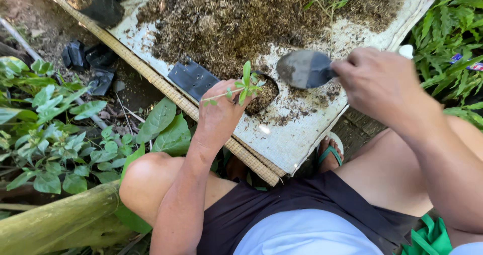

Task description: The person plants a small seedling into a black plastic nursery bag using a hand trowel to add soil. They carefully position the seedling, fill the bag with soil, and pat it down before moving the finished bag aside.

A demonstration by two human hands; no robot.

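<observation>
A crumpled blue, white and red plastic wrapper point(470, 62) lies among green leaves point(448, 28) at the right edge.

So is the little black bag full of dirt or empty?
Nearly full: brown soil shows almost up to the rim of the bag, beside the left hand holding a seedling.

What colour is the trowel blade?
Dark grey trowel, soil-dusted; head view.
</observation>
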